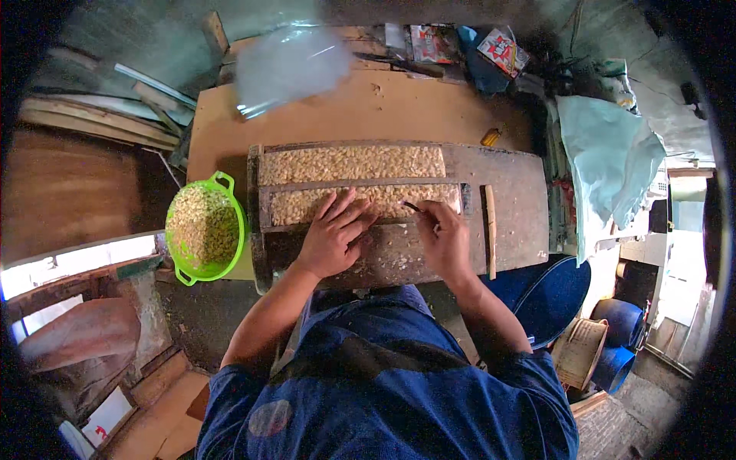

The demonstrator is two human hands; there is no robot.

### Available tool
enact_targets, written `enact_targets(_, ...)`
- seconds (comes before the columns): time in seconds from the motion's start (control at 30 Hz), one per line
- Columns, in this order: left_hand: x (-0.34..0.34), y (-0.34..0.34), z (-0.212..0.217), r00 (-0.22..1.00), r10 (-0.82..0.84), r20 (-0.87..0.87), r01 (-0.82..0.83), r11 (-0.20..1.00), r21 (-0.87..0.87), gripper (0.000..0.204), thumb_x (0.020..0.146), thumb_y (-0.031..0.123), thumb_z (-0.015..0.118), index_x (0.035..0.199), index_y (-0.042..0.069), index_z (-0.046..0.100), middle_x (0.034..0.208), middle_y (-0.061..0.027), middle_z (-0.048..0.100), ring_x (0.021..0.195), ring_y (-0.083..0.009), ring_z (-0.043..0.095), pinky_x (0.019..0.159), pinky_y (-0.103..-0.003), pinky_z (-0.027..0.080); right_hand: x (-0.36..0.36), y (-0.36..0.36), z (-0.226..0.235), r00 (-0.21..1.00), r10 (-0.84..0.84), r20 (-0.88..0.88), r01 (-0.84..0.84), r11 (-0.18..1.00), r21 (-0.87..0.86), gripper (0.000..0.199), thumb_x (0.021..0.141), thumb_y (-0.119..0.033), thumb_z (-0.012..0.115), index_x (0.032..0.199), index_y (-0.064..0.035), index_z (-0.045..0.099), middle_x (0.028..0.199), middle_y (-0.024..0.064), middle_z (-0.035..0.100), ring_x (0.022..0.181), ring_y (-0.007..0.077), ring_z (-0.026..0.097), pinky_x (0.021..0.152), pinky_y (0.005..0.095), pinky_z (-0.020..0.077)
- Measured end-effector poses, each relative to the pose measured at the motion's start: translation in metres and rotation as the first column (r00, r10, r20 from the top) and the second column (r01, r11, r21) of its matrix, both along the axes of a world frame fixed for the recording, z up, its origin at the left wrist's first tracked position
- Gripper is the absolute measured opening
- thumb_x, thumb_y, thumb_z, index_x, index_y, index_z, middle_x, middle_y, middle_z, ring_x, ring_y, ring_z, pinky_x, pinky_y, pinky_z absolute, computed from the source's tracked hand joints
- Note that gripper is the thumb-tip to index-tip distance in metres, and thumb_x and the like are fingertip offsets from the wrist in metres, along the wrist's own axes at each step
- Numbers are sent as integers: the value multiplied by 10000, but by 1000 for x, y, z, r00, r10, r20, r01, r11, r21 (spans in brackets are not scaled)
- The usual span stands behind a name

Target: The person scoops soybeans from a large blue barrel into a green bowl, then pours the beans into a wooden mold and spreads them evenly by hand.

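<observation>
Two long, rectangular pale-bean slabs (353,162), centre of frame. Spread bare left hand (333,239) on lower slab (291,208), gripping nothing; right grip (443,236) pinched round slim dark tool (412,206). Could nick left hand by slipping sideways.

Head camera, wide fisheye, one view

Mount: worn on the person's head, left unit of a side-by-side pair. Aim: down and forward, past the blue shirt (383,406) in the near part to the tabletop (437,107) beyond. Range: close above left hand (335,239) and right hand (443,241), both central. Field: stacked planks (100,123) at left to blue barrels (617,322) at right. Upright; edges bowed.
</observation>
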State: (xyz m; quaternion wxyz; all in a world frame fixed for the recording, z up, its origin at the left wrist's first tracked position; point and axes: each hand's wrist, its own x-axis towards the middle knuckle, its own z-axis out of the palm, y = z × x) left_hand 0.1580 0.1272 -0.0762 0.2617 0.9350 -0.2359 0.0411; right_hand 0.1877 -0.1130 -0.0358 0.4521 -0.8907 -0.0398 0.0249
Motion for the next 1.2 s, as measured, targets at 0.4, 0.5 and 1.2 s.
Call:
enact_targets(0.4,-1,6,-10,1000,-22,6,22,996,-86,480,701,160,640,1171,70,679,1332,-154,592,1436,-325,378,1215,-505,222,-1,33,-11,956,219,195,-164,950,-264,175,888,-100,681,1060,-72,663,909,148,672,805,368,660,686,445,533)
enact_targets(0.5,-1,6,-11,1000,-16,7,17,994,-105,466,694,162,643,1147,56,684,1323,-155,593,1432,-325,383,1211,-511,228,-1,35,-15,950,253,183,-180,923,-340,182,895,-112,674,1073,-79,659,901,138,671,797,361,661,682,450,537)
enact_targets(1.2,4,-33,8,997,75,8,-74,993,-94,477,840,362,703,1231,95,652,1290,-108,531,1285,-314,467,1084,-519,329,-22,-54,-4,971,-139,193,160,982,-100,133,915,-66,688,1039,-20,679,899,116,692,770,177,679,663,300,512)
